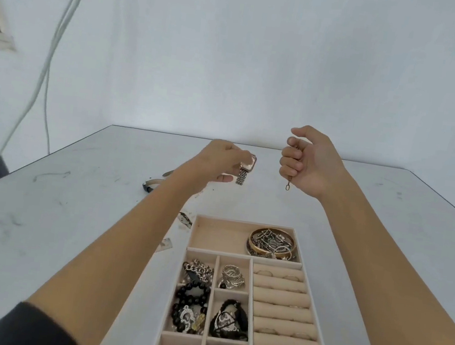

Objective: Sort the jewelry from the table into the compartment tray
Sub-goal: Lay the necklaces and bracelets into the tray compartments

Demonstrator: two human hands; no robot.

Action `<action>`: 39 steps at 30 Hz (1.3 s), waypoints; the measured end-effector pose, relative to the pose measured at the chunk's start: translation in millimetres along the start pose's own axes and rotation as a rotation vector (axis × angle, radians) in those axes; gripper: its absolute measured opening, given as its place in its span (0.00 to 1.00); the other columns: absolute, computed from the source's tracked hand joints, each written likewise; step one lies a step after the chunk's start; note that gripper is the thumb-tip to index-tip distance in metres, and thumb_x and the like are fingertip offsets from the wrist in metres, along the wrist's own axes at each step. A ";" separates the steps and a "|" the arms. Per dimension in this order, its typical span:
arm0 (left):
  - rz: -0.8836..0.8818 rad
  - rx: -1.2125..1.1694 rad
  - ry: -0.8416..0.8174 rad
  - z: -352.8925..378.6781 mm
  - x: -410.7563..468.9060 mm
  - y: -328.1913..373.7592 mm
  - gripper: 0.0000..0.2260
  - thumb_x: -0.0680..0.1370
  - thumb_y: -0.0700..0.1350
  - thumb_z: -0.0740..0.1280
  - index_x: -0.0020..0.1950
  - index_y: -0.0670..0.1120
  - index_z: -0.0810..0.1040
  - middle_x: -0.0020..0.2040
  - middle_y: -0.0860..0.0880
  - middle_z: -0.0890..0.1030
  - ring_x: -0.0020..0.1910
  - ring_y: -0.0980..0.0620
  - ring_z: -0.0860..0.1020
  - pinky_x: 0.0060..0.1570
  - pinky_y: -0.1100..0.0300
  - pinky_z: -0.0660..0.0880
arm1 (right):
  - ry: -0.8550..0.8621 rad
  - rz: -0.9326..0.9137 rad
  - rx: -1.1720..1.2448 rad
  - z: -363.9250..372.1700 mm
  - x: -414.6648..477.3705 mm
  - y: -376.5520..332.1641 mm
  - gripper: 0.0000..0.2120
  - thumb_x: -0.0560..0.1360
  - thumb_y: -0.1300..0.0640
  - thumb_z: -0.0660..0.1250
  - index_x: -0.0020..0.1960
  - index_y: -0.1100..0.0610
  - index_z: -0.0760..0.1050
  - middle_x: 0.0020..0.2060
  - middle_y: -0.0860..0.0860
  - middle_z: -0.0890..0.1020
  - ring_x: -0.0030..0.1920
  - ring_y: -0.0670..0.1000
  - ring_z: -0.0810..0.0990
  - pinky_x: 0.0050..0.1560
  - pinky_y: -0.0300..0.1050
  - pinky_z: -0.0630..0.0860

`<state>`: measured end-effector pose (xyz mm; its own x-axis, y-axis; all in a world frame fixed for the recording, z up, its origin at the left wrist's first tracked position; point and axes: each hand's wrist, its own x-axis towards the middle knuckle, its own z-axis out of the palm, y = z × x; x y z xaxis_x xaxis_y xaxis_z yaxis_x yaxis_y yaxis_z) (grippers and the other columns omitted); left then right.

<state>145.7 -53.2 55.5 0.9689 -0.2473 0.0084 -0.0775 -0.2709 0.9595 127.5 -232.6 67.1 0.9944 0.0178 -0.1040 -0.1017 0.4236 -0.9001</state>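
Observation:
My left hand (221, 163) is raised over the far part of the table and pinches a rose-gold watch (246, 168) whose metal band hangs down. To its right, my right hand (307, 161) is closed in a fist around a thin chain (288, 183); only the clasp end dangles below the fingers. The beige compartment tray (242, 257) lies near me. Its wide top compartment holds bangles and chains (270, 242). Small left compartments hold bracelets, rings and beads. The ring rolls (281, 311) on the right carry a few rings.
A strap-like item with a dark end (152, 185) lies on the white table left of my left arm. Small metallic pieces (185, 220) and another bit (165, 244) lie beside the tray's left edge. A white cable (50, 52) hangs at the far left.

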 end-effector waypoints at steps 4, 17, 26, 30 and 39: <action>0.031 -0.127 -0.068 -20.2 -49.3 -1.3 0.07 0.76 0.44 0.68 0.52 0.45 0.75 0.49 0.46 0.85 0.34 0.57 0.77 0.47 0.60 0.74 | -0.018 0.004 0.031 7.8 -23.2 -3.4 0.11 0.74 0.54 0.62 0.36 0.56 0.65 0.29 0.48 0.58 0.32 0.49 0.50 0.29 0.40 0.53; 0.124 -0.385 0.223 -18.0 -118.9 -46.7 0.05 0.75 0.40 0.69 0.49 0.42 0.76 0.48 0.42 0.84 0.40 0.53 0.80 0.44 0.59 0.78 | -0.220 -0.069 0.037 29.1 -109.8 21.0 0.08 0.79 0.64 0.54 0.47 0.59 0.70 0.29 0.50 0.67 0.27 0.47 0.61 0.27 0.38 0.61; 0.081 -0.460 0.249 -19.5 -120.3 -50.3 0.03 0.75 0.40 0.70 0.45 0.44 0.76 0.50 0.41 0.83 0.35 0.56 0.80 0.40 0.64 0.78 | -0.333 -0.111 -0.015 38.7 -140.8 30.7 0.06 0.79 0.62 0.56 0.49 0.59 0.72 0.33 0.50 0.69 0.28 0.47 0.64 0.29 0.38 0.62; 0.089 -0.473 0.234 -19.0 -118.5 -51.8 0.04 0.75 0.40 0.69 0.48 0.42 0.77 0.48 0.42 0.83 0.36 0.55 0.80 0.40 0.64 0.78 | -0.373 -0.130 -0.063 44.2 -151.9 38.1 0.07 0.79 0.62 0.56 0.48 0.59 0.73 0.33 0.50 0.69 0.29 0.47 0.65 0.29 0.38 0.63; 0.084 -0.421 0.218 -16.7 -116.3 -56.6 0.07 0.75 0.40 0.70 0.50 0.40 0.76 0.39 0.47 0.81 0.37 0.52 0.77 0.39 0.65 0.78 | -0.442 -0.133 -0.052 64.5 -176.6 67.6 0.08 0.78 0.65 0.57 0.49 0.61 0.75 0.32 0.51 0.71 0.30 0.47 0.69 0.30 0.38 0.66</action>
<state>41.3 6.4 4.9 0.9935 -0.0393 0.1068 -0.0997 0.1530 0.9832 -53.2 -148.6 51.9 0.9142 0.3557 0.1940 0.0373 0.4029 -0.9145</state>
